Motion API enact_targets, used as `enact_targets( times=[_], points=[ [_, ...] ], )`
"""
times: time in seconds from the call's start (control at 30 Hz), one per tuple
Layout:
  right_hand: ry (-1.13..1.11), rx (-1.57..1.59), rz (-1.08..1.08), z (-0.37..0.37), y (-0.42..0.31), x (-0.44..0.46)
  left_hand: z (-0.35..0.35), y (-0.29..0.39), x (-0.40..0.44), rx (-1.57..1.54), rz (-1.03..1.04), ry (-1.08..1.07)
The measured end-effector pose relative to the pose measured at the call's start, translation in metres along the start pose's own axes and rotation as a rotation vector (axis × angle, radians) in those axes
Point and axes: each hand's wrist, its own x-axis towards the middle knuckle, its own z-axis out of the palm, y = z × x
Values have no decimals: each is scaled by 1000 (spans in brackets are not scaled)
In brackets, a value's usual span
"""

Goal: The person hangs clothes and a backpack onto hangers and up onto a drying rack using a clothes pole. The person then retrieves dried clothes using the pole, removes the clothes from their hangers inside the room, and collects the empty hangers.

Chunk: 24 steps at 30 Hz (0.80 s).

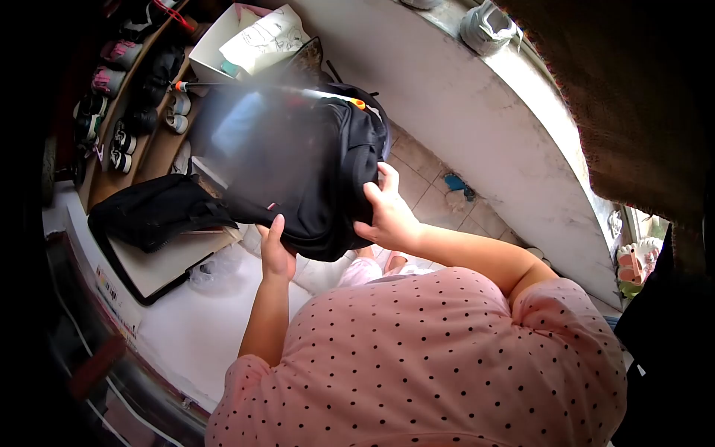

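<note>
A black backpack (pixel 350 167) is held out in front of me, its left part smeared by a hazy blur in the picture. My left hand (pixel 278 255) is closed on its near lower edge, thumb up, the other fingers partly hidden behind the fabric. On the right side my right hand (pixel 391 214) grips the same backpack with fingers bent around its edge. To the left lies a second black bag (pixel 153 212), slumped over a pale flat panel with a dark rim (pixel 156 270); neither hand touches it.
Shelves with several pairs of shoes (pixel 123 138) stand at the left. Behind the backpack are a white box (pixel 216 52) with paper and a thin rod with orange ends (pixel 359 103). A grey sneaker (pixel 485 28) sits on the ledge. Clear plastic (pixel 216 274) lies on a white surface.
</note>
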Motion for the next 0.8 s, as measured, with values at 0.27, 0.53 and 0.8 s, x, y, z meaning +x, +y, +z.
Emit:
enact_targets(
  times=[0.27,0.53,0.8],
  points=[
    [-357,-54,-391,18,-22,24,11,7,28,247,-14,17],
    [-728,832,-435,16,55,83,5,-3,40,346,45,241],
    [-834,-439,265,99,216,169,15,14,-8,208,319,402]
  ],
)
